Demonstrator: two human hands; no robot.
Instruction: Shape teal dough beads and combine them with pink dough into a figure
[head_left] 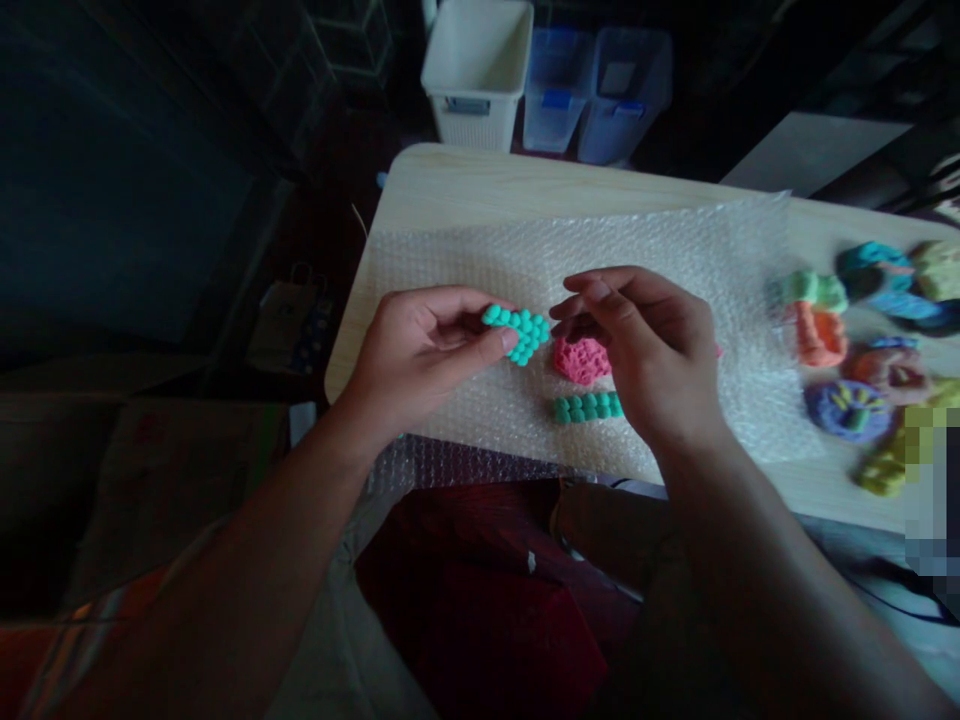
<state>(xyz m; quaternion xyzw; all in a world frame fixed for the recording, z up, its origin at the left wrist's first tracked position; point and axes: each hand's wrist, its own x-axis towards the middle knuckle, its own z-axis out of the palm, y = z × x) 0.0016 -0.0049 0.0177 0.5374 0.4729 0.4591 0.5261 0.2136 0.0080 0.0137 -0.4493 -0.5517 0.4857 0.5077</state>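
Observation:
My left hand (427,350) pinches a flat cluster of green clay balls (527,335) between thumb and fingers, held up over the bubble wrap (480,260). Just to its right, my right hand (645,340) has its fingers bent and the thumb pressed near the fingertips. Whatever they hold, if anything, is hidden. Below that hand lies a pink, rough-textured clay lump (581,360), partly covered by it. Nearer to me, a strip of green clay balls in two rows (587,407) rests on the wrap, its right end behind my right hand.
On the right of the pale table (450,185) stand several coloured clay pieces, among them an orange one (819,335), a purple disc (847,410) and a blue one (877,275). A white bin (480,115) and two clear bins (555,100) are beyond the far edge.

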